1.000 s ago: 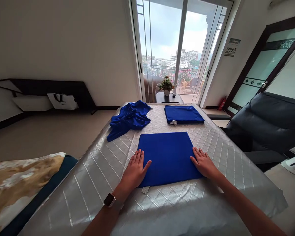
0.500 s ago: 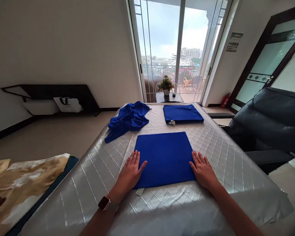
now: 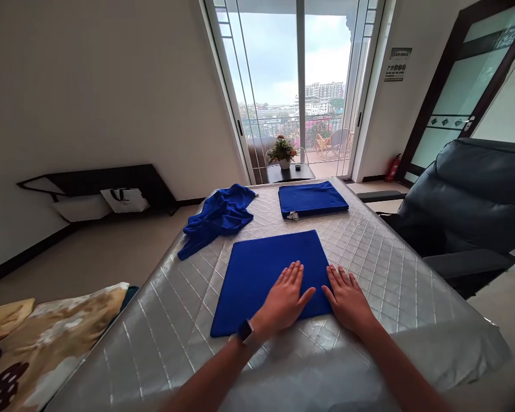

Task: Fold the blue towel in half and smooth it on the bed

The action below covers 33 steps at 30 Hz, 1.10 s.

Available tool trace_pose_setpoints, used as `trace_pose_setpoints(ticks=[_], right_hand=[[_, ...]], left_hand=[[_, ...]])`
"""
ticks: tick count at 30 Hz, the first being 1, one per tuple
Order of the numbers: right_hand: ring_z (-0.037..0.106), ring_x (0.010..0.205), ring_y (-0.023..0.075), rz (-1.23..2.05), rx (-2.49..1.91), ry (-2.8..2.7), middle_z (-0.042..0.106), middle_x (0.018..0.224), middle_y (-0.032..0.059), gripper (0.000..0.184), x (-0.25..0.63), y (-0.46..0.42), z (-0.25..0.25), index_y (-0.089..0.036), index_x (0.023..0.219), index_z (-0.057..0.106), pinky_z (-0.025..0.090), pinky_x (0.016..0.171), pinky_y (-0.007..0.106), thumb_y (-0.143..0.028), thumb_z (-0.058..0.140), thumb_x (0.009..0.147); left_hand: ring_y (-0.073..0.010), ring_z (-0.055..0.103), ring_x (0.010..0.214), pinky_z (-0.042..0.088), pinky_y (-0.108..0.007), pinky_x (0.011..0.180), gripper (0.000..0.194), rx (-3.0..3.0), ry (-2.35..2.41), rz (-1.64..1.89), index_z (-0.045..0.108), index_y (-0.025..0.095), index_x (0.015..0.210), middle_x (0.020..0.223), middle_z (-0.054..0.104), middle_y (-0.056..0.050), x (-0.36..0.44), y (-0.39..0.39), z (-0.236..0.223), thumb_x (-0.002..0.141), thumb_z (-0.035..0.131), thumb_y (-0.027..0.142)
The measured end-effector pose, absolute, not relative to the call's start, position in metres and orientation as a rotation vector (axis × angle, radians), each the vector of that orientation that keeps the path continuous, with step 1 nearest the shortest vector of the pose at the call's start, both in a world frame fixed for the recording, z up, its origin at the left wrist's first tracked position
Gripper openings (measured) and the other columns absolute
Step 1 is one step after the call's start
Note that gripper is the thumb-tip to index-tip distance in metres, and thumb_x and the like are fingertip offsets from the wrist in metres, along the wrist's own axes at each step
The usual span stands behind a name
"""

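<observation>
A flat, folded blue cloth (image 3: 253, 280) lies in front of me on the silver quilted cover (image 3: 175, 320). My left hand (image 3: 285, 294), with a watch on its wrist, rests palm down on the right half of this cloth, its thumb spread away from the fingers. At the cloth's right edge lies my right hand (image 3: 347, 297), also flat, with fingers stretched forward and thumb apart. Neither hand grips anything. Farther back are a folded blue stack (image 3: 313, 200) with a white tag at its near corner, and a crumpled blue cloth (image 3: 221, 217) on the left.
A black leather chair (image 3: 484, 200) stands along the right side. A patterned brown blanket (image 3: 68, 337) is at lower left. Beyond the far edge, a potted plant (image 3: 284, 154) sits on a small dark table by the sliding glass door. A white bag (image 3: 124, 200) is by the left wall.
My left hand has moved right, from the cloth's left edge onto its right half. My right hand stays at the right edge. The camera view has shifted slightly.
</observation>
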State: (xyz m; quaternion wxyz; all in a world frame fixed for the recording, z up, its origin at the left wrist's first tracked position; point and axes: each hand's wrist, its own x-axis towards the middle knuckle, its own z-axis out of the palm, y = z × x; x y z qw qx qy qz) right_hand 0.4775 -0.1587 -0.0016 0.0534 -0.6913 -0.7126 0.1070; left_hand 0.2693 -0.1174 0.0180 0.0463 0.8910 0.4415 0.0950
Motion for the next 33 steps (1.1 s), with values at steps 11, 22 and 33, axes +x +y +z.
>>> trace_pose_setpoints(ticks=[11,22,33], right_hand=[[0.008,0.158,0.0209,0.307,-2.103,-2.191,0.013,0.169,-0.0034,0.061,0.479,-0.16,0.002,-0.02,0.164,0.019,0.01,0.128,0.044,-0.037,0.019,0.105],[0.011,0.157,0.0202,0.292,-2.101,-2.162,0.017,0.169,-0.003,0.062,0.479,-0.161,0.0,-0.02,0.163,0.02,0.01,0.128,0.044,-0.046,0.019,0.106],[0.011,0.157,0.0212,0.194,-2.096,-2.185,0.021,0.169,0.0007,0.064,0.483,-0.16,-0.014,-0.019,0.164,0.022,0.014,0.127,0.046,-0.046,0.018,0.106]], left_hand=[[-0.0242,0.021,0.156,0.023,-0.045,0.128,0.074,2.721,1.304,0.362,0.033,0.006,0.158,0.166,0.03,-0.016,0.333,-0.114,0.001,0.106,0.015,0.056],[-0.0241,0.02,0.156,0.024,-0.047,0.127,0.075,2.595,1.556,0.168,0.022,0.015,0.161,0.168,0.023,-0.008,0.196,-0.143,0.006,0.104,0.022,0.063],[-0.0266,0.023,0.155,0.027,-0.049,0.126,0.08,2.439,1.974,0.311,0.016,0.014,0.162,0.168,0.024,-0.01,0.116,-0.176,-0.024,0.102,0.029,0.065]])
